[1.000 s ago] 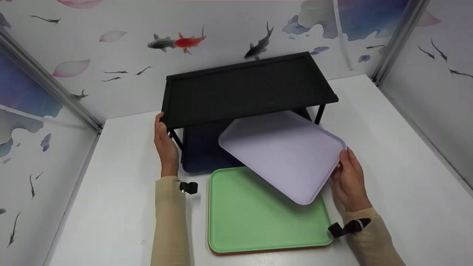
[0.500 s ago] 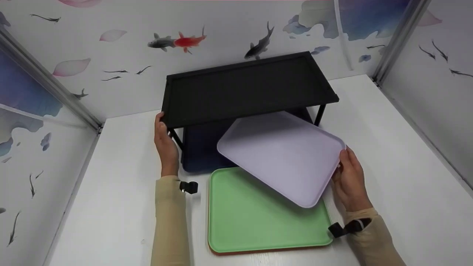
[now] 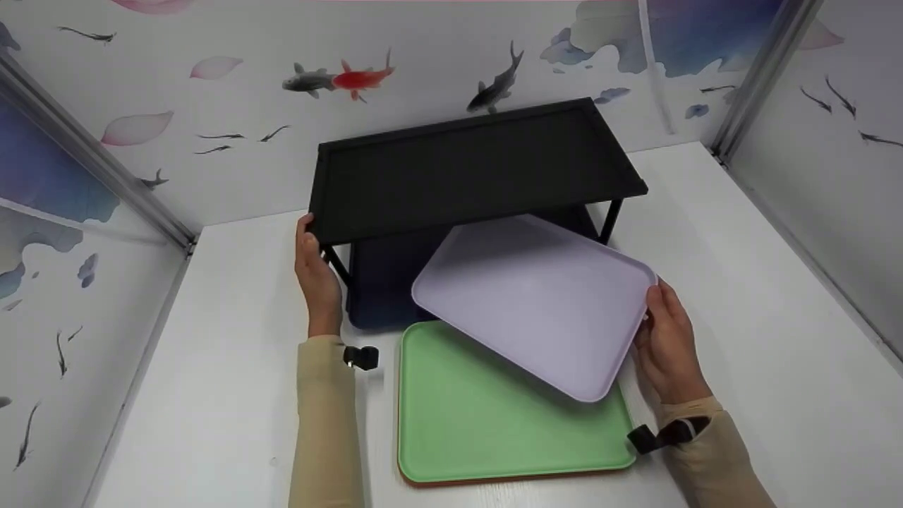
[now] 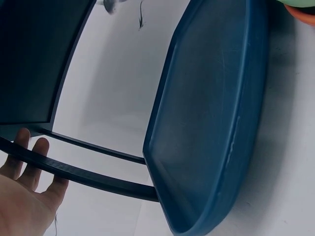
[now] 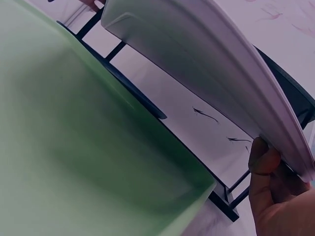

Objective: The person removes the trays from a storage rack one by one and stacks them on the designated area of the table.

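My right hand [image 3: 669, 346] grips the right corner of a lavender tray [image 3: 543, 303], fingers beneath the rim in the right wrist view. The tray is held at an angle above a green tray [image 3: 494, 423], its far corner under a black rack [image 3: 473, 169]. At the rack's left front corner, my left hand [image 3: 317, 282] holds the edge by the leg; in the left wrist view its fingers [image 4: 40, 146] show behind the dark bar [image 4: 98, 179]. A dark blue tray [image 3: 381, 289] lies below the rack top, partly hidden by the lavender tray.
An orange-brown tray [image 3: 451, 483] shows its edge under the green one. All stands on a white table [image 3: 233, 395]. Behind rises a wall [image 3: 240, 162] painted with fish and petals, with metal posts [image 3: 765, 70] at the corners.
The lavender tray has swung slightly toward me and to the left in the right hand, its near corner lower over the green tray. The left hand and rack have stayed nearly still.
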`<state>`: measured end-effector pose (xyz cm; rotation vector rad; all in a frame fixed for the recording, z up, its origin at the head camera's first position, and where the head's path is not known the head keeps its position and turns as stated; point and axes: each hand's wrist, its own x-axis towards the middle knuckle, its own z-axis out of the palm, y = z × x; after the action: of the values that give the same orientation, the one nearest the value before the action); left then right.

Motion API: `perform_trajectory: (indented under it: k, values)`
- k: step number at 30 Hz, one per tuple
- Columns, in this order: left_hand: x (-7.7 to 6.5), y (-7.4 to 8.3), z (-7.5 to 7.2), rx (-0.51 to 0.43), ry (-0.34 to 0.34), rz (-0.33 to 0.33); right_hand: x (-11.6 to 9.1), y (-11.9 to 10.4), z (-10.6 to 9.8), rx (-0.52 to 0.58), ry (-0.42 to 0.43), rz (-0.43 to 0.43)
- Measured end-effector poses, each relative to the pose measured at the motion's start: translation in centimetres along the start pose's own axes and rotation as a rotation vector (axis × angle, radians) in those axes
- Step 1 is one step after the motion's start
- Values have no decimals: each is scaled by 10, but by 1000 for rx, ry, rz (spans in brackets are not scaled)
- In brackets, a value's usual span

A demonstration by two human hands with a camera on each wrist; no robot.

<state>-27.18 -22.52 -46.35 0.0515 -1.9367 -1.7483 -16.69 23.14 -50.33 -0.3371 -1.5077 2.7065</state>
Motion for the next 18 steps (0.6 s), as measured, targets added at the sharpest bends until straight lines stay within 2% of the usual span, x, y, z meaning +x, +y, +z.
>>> perform_trajectory:
  k: [2, 9, 18]
  values:
    - [-1, 4, 0, -2, -3, -1, 0, 0, 0, -15, -8, -4]
    - [-12, 34, 2, -29, -20, -8, 0, 0, -1, -18, -21, -17]
    - [-12, 32, 1, -28, -22, -1, 0, -1, 0, -28, -28, -19]
